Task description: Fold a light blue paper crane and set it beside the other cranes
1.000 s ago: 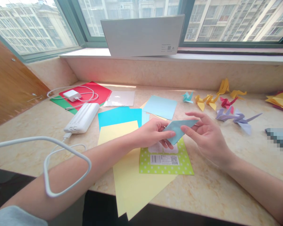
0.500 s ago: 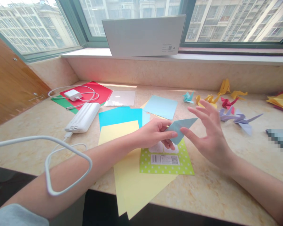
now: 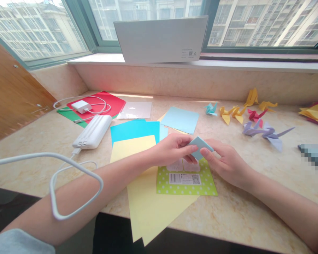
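Note:
A small folded piece of light blue paper [image 3: 199, 145] is pinched between both my hands above the middle of the counter. My left hand [image 3: 172, 150] grips its left side with closed fingers. My right hand [image 3: 225, 160] closes on its right side, thumb on top. Beneath them lies a green dotted packet [image 3: 187, 181] with a barcode label, resting on a pale yellow sheet [image 3: 148, 201].
Blue sheets [image 3: 135, 129] lie behind my hands, and red paper under a charger [image 3: 81, 106]. A white power bank [image 3: 93, 131] sits at left, its cable [image 3: 53, 180] looping near. Several folded paper cranes [image 3: 254, 121] line the right. A white box [image 3: 161, 38] stands on the sill.
My right hand, open with spread fingers half a second ago, has come back and closed on the blue paper. The paper's long point is now folded in, making it shorter.

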`<state>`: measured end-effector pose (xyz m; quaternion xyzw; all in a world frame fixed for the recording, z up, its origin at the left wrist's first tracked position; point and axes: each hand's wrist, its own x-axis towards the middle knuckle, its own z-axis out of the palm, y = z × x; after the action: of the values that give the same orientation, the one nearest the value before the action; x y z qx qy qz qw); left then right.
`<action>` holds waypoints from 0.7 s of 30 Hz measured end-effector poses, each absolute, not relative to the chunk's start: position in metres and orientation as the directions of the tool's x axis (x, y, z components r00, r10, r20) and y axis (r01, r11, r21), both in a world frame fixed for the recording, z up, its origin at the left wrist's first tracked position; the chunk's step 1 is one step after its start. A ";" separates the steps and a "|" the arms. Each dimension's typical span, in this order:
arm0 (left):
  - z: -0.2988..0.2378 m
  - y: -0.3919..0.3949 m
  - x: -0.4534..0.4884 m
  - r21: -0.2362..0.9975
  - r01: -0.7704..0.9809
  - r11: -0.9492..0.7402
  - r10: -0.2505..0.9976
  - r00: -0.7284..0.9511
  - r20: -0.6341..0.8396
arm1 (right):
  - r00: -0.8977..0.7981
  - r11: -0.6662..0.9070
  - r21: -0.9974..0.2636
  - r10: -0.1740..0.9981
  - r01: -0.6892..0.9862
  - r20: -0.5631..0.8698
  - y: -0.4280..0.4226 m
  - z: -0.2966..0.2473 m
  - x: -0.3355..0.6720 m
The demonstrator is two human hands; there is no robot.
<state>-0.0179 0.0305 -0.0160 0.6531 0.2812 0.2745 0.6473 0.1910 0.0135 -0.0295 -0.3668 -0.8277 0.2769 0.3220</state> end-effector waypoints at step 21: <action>-0.022 0.025 -0.016 0.992 0.122 0.018 0.763 0.640 -0.093 | -0.235 0.544 -0.662 0.833 0.516 0.501 0.006 -0.030 0.189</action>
<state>-0.0165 0.0249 -0.0215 0.6527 0.3389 0.2550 0.6277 0.1894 0.0056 -0.0305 -0.4412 -0.7643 0.1827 0.4333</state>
